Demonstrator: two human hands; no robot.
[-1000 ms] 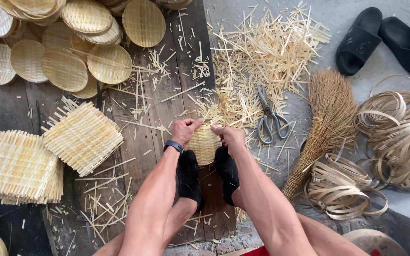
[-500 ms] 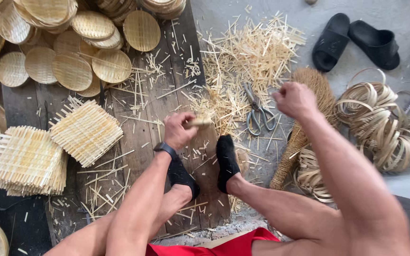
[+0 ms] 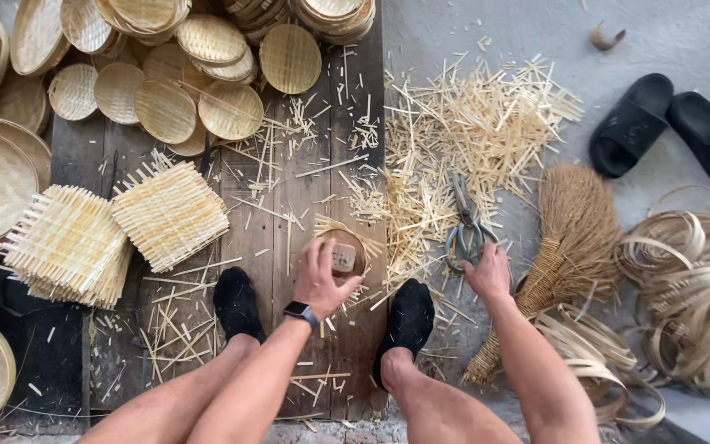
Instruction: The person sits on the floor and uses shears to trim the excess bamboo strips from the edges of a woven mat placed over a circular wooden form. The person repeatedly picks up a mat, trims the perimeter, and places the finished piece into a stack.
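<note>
Scissors [image 3: 466, 233] lie on the board [image 3: 289, 205] edge at about 3 o'clock from the feet, blades pointing to 12, loop handles toward the person; right hand [image 3: 488, 271] is on the handles, fingers curled at the loops, whether threaded through I cannot tell. My read: steel, stiff, moderately heavy for their size, smooth, so grip through the loops, never the blades. Going down in size: board runs 12 to 6 under both socked feet; round trays [image 3: 166, 111] stacked at 10–12; square mats [image 3: 170, 215] at 9, stiff-looking with prickly strip ends, likely light; strip coils [image 3: 684, 288] at 3–4, springy, they will probably snag; broom [image 3: 573, 238] just right of the scissors; sandals [image 3: 671, 131] at 2; offcuts [image 3: 470, 131] heaped at 1, around the blades. Left hand [image 3: 322, 279], watch on the wrist, is spread over a small round hoop piece [image 3: 343, 251] at centre, fingers pressing its rim, not clenched. That piece looks thin, light, crushable: hold by the rim.
</note>
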